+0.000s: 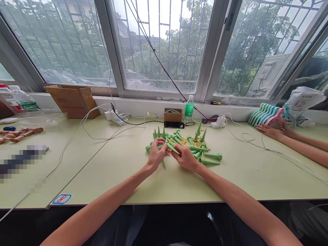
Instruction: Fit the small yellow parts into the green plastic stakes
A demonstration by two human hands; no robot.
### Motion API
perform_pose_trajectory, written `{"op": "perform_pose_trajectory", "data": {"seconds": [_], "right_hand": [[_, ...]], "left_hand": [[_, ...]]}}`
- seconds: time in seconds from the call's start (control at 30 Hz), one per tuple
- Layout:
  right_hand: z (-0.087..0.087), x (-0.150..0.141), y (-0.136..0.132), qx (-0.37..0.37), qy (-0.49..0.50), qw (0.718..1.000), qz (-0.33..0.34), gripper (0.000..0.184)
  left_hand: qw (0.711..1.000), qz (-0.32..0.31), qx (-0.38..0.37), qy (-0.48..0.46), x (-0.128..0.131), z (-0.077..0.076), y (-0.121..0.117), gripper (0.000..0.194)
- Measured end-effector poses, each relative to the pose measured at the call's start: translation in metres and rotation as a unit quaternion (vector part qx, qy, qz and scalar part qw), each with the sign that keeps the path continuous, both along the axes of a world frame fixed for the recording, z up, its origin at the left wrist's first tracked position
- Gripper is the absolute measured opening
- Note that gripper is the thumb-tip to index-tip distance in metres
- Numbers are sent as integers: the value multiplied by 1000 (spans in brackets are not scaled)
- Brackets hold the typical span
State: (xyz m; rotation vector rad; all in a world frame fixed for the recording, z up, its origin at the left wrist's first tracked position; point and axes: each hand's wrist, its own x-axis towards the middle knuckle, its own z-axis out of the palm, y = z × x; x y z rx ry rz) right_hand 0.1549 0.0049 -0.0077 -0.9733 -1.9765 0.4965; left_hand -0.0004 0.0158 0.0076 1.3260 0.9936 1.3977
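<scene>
My left hand (156,155) is closed on a green plastic spike (172,148), whose tapered tip points right and towards me. My right hand (185,157) is closed too, its thumb and forefinger pinched at that tip; whether a small part is also in them is hidden. Below my left fingers another spike tip (163,165) pokes down. Around and behind both hands lies a heap of green spikes (176,137), some standing on their wide caps and others on their sides. Small yellow plastic pieces (207,147) are scattered among them.
Behind the heap are a phone (174,125), a small cardboard box (169,115) and a green-labelled bottle (189,108). White cables (102,138) cross the table. At right, another person's hands (269,130) touch coloured hangers (263,114). A larger carton (73,102) stands left.
</scene>
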Motion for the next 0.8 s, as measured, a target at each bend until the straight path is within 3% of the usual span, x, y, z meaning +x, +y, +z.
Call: {"op": "perform_pose_trajectory", "data": {"seconds": [0.2, 0.63, 0.8], "right_hand": [[2, 0, -1, -2, 15, 1000, -12, 25], [-2, 3, 8, -48, 160, 981, -103, 37], [1, 3, 7, -63, 202, 972, -105, 35]], "left_hand": [[1000, -3, 3, -2, 0, -1, 1, 24], [999, -38, 20, 18, 1, 0, -4, 43], [997, -45, 35, 43, 1, 1, -7, 49]]}}
